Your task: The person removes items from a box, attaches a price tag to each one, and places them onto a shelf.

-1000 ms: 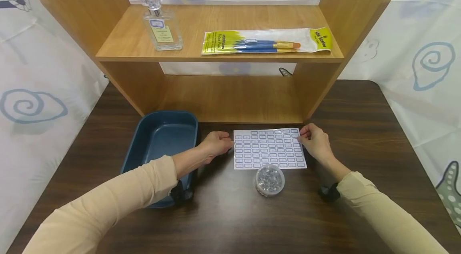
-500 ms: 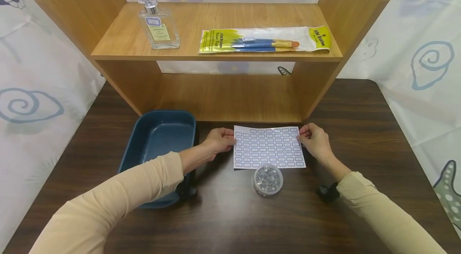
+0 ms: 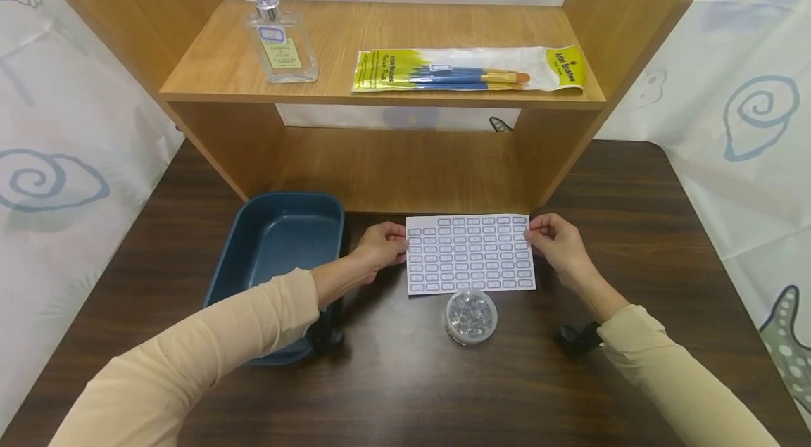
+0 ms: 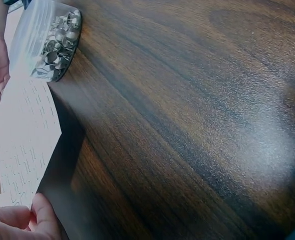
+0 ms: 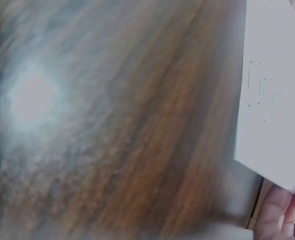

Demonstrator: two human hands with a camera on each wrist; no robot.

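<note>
A white sheet of small blue-framed labels is held between my two hands, its surface lifted off the table in the left wrist view. My left hand pinches its left edge between thumb and fingers. At the opposite edge my right hand pinches it near the upper corner. One label spot at the sheet's top left is bare. Just in front of the sheet stands a round clear tub of small shiny metal pieces, seen from the side as a clear container in the left wrist view.
A dark blue tray lies left, under my left forearm. Behind the sheet rises a wooden shelf unit. Its upper board carries a glass perfume bottle and a packet of artist brushes, each bearing a small label.
My left hand has closed its fingers on the sheet's left edge. Both hands have raised the sheet and shifted it slightly away from me, toward the shelf. The tub stays in place.
</note>
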